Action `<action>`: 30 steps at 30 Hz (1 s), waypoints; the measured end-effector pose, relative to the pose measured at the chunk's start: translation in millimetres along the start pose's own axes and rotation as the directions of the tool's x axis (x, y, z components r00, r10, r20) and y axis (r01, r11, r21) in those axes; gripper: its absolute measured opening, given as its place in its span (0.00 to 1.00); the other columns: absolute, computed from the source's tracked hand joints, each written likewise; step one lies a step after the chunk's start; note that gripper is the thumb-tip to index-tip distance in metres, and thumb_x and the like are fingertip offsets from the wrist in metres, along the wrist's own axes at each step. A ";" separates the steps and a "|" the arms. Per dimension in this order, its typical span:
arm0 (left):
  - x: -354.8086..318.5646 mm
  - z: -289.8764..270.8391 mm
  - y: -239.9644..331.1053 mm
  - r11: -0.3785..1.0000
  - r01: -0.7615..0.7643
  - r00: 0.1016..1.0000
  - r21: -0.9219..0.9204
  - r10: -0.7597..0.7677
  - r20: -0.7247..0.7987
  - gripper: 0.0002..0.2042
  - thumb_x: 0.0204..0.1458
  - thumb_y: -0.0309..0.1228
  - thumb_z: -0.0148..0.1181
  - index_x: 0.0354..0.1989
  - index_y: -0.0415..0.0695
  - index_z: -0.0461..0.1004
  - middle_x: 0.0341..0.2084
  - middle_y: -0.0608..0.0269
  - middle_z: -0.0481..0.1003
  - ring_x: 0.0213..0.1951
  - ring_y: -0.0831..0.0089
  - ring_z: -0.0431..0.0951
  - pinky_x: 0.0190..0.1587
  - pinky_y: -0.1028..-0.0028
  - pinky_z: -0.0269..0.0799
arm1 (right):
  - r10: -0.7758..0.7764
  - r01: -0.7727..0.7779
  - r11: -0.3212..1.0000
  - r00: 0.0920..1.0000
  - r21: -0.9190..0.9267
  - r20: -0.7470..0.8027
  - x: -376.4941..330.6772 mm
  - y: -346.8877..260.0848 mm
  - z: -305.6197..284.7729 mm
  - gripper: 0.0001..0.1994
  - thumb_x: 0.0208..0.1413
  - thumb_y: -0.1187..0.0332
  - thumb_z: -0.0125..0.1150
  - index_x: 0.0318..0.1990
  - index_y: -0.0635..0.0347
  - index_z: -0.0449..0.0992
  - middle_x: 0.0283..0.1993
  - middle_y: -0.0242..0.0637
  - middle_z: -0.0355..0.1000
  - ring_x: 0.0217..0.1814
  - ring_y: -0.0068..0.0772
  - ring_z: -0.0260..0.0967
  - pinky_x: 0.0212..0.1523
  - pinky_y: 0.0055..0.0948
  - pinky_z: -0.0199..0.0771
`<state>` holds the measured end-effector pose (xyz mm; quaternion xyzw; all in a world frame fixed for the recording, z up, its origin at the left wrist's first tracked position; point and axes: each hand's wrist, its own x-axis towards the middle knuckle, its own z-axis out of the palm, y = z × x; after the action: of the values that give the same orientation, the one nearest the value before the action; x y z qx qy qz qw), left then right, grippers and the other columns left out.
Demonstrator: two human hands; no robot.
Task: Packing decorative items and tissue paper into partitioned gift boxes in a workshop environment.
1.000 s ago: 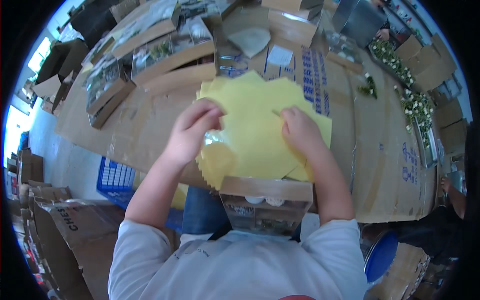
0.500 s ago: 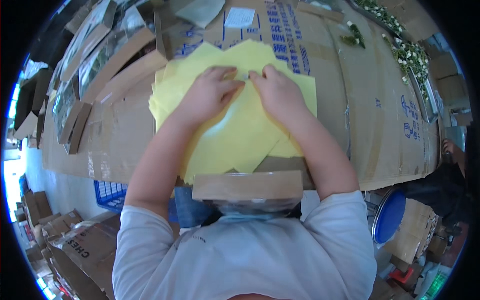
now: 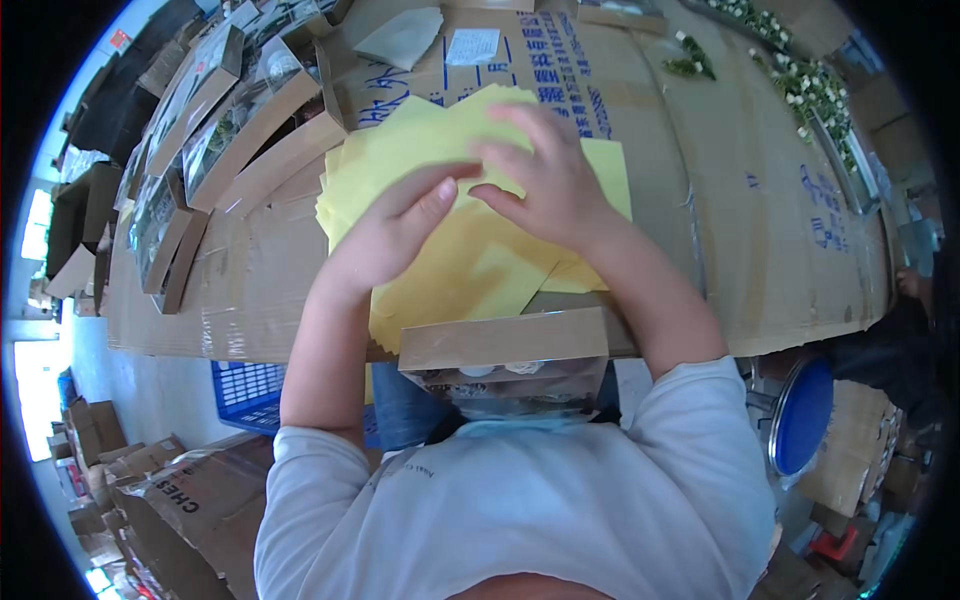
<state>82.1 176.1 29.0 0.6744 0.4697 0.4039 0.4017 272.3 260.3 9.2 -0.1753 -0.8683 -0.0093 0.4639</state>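
Several yellow paper sheets (image 3: 455, 285) lie in an uneven, fanned stack on the cardboard-covered table in front of me. Over the middle of the stack is my left hand (image 3: 405, 220), fingers stretched toward the right and thumb alongside; nothing shows in it. My right hand (image 3: 545, 185) is just right of it, with its fingers spread and somewhat blurred and no object visible in them. The fingertips of both hands come close together above the paper. Against the table's near edge, at my lap, stands a cardboard box with a clear front (image 3: 505, 345).
Open cardboard boxes with clear wrapping (image 3: 240, 135) crowd the left of the table. A white slip (image 3: 472, 47) lies beyond the stack. White-flowered greenery (image 3: 820, 95) lies at the far right. A blue stool (image 3: 803, 415) and blue crate (image 3: 245, 390) are below. Another person's dark sleeve shows at right.
Both hands pinched at the sheet's middle before; now the right hand's fingers have spread and lifted. The left hand has turned, its thumb now showing. The view has shifted slightly.
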 end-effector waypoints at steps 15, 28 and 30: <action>-95.3 39.1 41.4 0.840 -0.016 0.934 0.542 -0.180 0.307 0.23 0.55 0.44 0.52 0.48 0.35 0.65 0.38 0.45 0.69 0.44 0.48 0.69 0.47 0.59 0.65 | 0.320 -0.651 0.553 0.742 0.520 0.589 2.6 -84.8 -71.0 0.06 0.50 0.73 0.64 0.36 0.60 0.79 0.44 0.37 0.69 0.46 0.26 0.66 0.45 0.24 0.66; -117.5 58.6 39.7 0.923 -0.088 0.981 0.375 0.015 0.192 0.44 0.48 0.46 0.62 0.67 0.37 0.44 0.26 0.53 0.72 0.31 0.53 0.73 0.36 0.61 0.68 | 0.360 -0.984 -0.141 0.049 0.107 0.932 -18.8 -97.6 -76.9 0.09 0.56 0.67 0.59 0.37 0.66 0.78 0.31 0.30 0.73 0.30 0.16 0.61 0.34 0.17 0.63; -116.9 59.2 38.2 0.893 -0.216 0.969 0.394 0.147 0.196 0.42 0.49 0.45 0.60 0.69 0.42 0.45 0.25 0.55 0.71 0.30 0.56 0.73 0.34 0.62 0.68 | 0.359 -0.988 -0.141 0.012 0.067 0.933 -20.3 -97.9 -79.7 0.08 0.57 0.71 0.56 0.37 0.65 0.79 0.33 0.33 0.75 0.32 0.19 0.66 0.34 0.20 0.65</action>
<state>121.3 45.4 23.8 0.8154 0.4451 0.2755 0.2473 315.9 148.2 52.5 -0.4209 -0.5409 0.7273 0.0355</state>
